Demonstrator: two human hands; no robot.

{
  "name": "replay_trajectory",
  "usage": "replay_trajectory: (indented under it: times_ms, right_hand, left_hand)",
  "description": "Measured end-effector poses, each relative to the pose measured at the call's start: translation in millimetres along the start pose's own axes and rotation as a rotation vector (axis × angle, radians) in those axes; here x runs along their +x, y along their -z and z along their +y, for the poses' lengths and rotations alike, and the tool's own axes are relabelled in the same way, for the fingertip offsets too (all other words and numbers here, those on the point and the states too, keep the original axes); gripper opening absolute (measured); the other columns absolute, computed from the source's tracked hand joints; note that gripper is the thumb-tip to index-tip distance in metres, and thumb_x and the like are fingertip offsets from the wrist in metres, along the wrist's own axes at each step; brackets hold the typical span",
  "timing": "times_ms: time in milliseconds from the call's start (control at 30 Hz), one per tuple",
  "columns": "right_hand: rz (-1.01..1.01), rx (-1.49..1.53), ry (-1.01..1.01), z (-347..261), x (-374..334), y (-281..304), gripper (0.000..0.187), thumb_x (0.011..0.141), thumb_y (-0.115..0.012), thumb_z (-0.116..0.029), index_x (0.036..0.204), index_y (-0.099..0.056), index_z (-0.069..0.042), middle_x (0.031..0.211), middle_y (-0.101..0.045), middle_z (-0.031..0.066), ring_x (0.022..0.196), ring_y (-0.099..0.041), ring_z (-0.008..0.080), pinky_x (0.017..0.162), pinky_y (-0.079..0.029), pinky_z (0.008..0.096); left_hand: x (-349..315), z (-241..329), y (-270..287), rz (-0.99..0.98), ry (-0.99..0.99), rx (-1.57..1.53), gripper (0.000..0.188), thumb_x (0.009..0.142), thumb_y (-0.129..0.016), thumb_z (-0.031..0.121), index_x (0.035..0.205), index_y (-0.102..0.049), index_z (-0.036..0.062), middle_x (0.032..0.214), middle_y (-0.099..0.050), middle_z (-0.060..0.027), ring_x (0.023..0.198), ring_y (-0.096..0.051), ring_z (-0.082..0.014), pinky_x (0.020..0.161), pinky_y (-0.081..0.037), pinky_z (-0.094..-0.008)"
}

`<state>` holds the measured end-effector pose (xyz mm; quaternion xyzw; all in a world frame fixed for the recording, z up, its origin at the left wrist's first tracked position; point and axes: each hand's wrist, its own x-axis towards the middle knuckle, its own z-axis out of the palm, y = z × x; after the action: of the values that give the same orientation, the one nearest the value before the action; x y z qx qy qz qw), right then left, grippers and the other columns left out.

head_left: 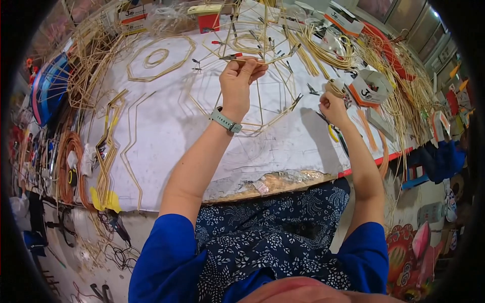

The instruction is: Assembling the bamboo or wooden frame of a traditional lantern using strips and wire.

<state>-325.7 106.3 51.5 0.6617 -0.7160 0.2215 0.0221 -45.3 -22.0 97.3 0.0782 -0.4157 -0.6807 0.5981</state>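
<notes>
bamboo frame (pixel 255 76): a cage of thin pale strips, raised off the white table (pixel 166 131) just in front of the person, its joints held by small metal clips (pixel 295 101).
left hand (pixel 241 81): raised, fingers pinched together on one horizontal strip at the top front of the frame; a grey-green watch (pixel 225 121) sits on the wrist.
right hand (pixel 331 105): lower and further right, closed around a small roll of tan binding tape (pixel 334 87) — touching the frame's right edge or just beside it, i cannot tell which.
axis: the pinched strip runs left to right across the view, roughly level, with the left hand at its near-middle and the right hand off its right end.
nearer hand: the left is already on the strip; the right lies down and to the right of that joint, apart from it.
flat octagon (pixel 160 58): a finished bamboo outline with a smaller ring inside, lying on the table to the left of the frame, well apart from both hands.
loose strips (pixel 108 151): bent bundles along the left table edge, and more piled at the right — none touched.
lap: dark blue patterned apron below the table's worn edge.
</notes>
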Motion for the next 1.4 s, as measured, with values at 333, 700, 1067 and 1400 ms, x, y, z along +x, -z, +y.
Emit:
replay_trajectory:
  times_ms: [333, 700, 1067, 1400]
  right_hand:
    - [0.033, 0.678, -0.241, 0, -38, -14, 0.021, 0.079, -0.056, 0.002, 0.098, -0.064, 0.000, 0.071, -0.062, 0.0083, 0.065, -0.060, 0.0131, 0.058, -0.047, 0.0264]
    - [-0.187, -0.103, 0.017, -13, -37, -7, 0.017, 0.072, -0.062, -0.008, 0.087, -0.064, 0.000, 0.080, -0.062, 0.0163, 0.075, -0.060, 0.0308, 0.069, -0.048, 0.0378]
    - [-0.101, 0.093, 0.058, -71, -14, 43, 0.015, 0.076, -0.059, -0.004, 0.090, -0.060, 0.002, 0.080, -0.061, 0.0161, 0.072, -0.059, 0.0329, 0.065, -0.047, 0.0365]
    - [0.099, -0.028, 0.540, -153, 67, 93, 0.019, 0.081, -0.058, -0.002, 0.100, -0.062, -0.001, 0.080, -0.061, 0.0131, 0.070, -0.059, 0.0246, 0.063, -0.047, 0.0324]
  left_hand:
    - [10, -9, 2, -0.031, -0.030, -0.041, 0.012, 0.088, -0.057, 0.011, 0.092, -0.058, -0.0011, 0.086, -0.065, -0.0116, 0.077, -0.065, -0.0205, 0.073, -0.055, -0.0295]
    - [9, -7, 2, -0.047, -0.046, -0.012, 0.012, 0.089, -0.057, 0.010, 0.093, -0.059, -0.0011, 0.087, -0.065, -0.0119, 0.077, -0.065, -0.0207, 0.073, -0.055, -0.0295]
    - [4, -3, -1, -0.018, -0.033, -0.006, 0.013, 0.088, -0.058, 0.012, 0.093, -0.058, -0.0008, 0.086, -0.065, -0.0112, 0.077, -0.066, -0.0198, 0.072, -0.054, -0.0284]
    - [5, -4, -2, -0.020, -0.009, 0.011, 0.015, 0.089, -0.057, 0.013, 0.094, -0.058, -0.0011, 0.087, -0.065, -0.0115, 0.078, -0.065, -0.0202, 0.073, -0.054, -0.0292]
